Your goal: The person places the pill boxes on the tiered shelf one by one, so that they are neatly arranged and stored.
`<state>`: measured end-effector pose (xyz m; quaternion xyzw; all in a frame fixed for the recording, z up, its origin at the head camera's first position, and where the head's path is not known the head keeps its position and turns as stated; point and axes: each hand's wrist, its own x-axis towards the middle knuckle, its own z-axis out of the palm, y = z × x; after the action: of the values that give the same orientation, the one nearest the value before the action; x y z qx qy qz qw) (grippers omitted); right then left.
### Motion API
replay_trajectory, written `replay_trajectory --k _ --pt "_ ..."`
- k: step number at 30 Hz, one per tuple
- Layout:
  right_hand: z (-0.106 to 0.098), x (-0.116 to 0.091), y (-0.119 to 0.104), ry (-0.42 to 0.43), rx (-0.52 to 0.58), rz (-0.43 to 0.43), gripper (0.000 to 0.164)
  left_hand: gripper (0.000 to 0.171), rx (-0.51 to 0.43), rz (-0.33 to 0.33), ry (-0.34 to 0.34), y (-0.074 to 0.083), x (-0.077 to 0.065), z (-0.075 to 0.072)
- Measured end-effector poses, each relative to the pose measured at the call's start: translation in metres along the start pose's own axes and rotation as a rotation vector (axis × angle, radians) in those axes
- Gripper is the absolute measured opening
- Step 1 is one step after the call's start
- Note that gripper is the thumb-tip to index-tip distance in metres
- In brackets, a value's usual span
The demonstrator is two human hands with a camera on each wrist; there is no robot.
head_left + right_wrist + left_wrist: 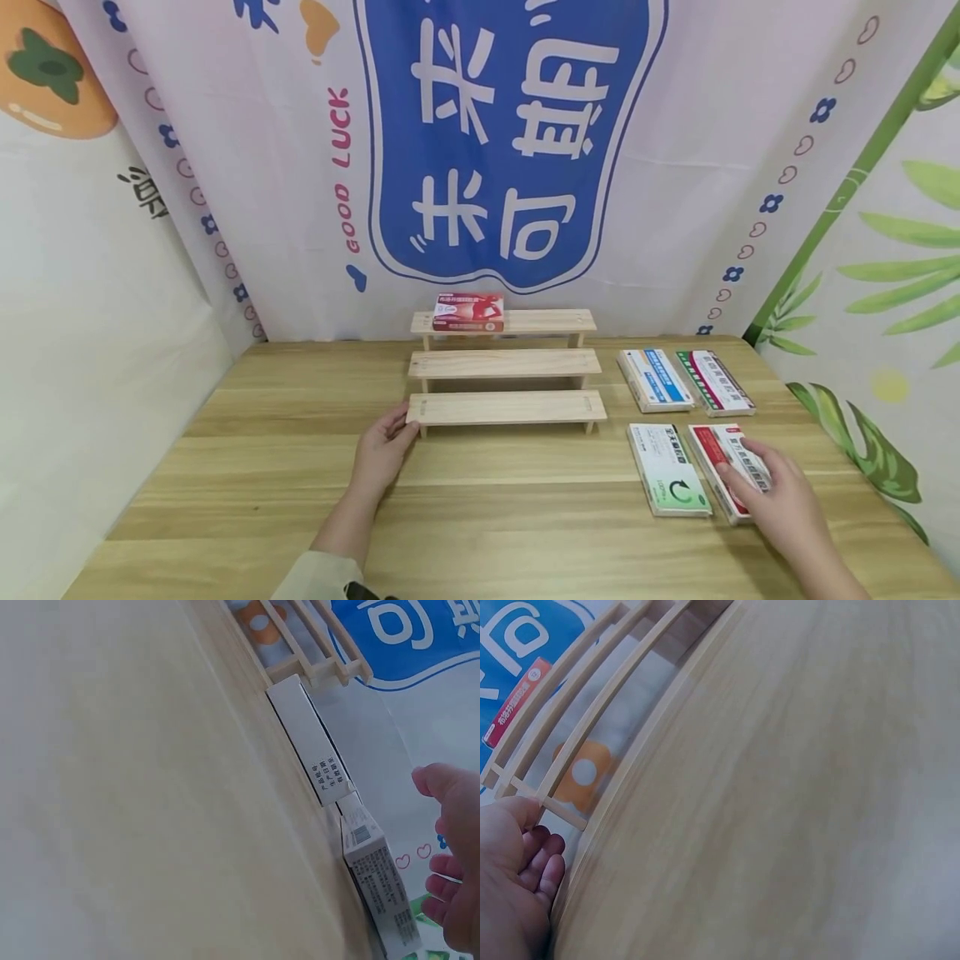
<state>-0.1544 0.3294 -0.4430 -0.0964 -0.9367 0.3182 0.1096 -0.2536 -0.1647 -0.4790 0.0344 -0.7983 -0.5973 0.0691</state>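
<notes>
A three-step wooden rack [506, 406] stands on the table, with a red-and-white medicine box [468, 313] on its top step at the left. My left hand [380, 450] grips the left end of the lowest step; in the left wrist view its thumb lies against the rack, other fingers curled below. Over a red-and-white medicine box [727, 471] at the right hovers my right hand [783, 496], thumb and fingers spread. A gap shows between this hand and the boxes in the right wrist view. Left of that box lies a white-and-green medicine box [669, 471].
Behind those two lie a blue-and-white box [655, 381] and a green-and-white box [715, 382]. The wood-grain table [480, 533] ends at a printed cloth backdrop [300, 208]. Leaf-patterned cloth [900, 250] hangs along the right side.
</notes>
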Motion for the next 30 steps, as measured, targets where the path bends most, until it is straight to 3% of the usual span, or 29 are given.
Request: replay_trajectory --k 8,15,24,30 --pt "0.001 -0.012 0.019 0.007 -0.041 0.053 0.075 0.045 0.005 -0.006 0.001 -0.002 0.001 0.001" --pt "0.002 -0.019 0.031 0.005 -0.100 0.032 0.078 0.044 0.006 -0.008 0.004 -0.002 0.002 0.000" --pt "0.005 -0.018 0.036 -0.134 -0.192 0.164 0.102 0.044 0.010 -0.014 -0.003 -0.003 0.003 0.000" --pt "0.003 -0.019 0.035 -0.150 -0.216 0.162 0.105 0.044 0.011 -0.028 -0.011 -0.001 0.002 0.000"
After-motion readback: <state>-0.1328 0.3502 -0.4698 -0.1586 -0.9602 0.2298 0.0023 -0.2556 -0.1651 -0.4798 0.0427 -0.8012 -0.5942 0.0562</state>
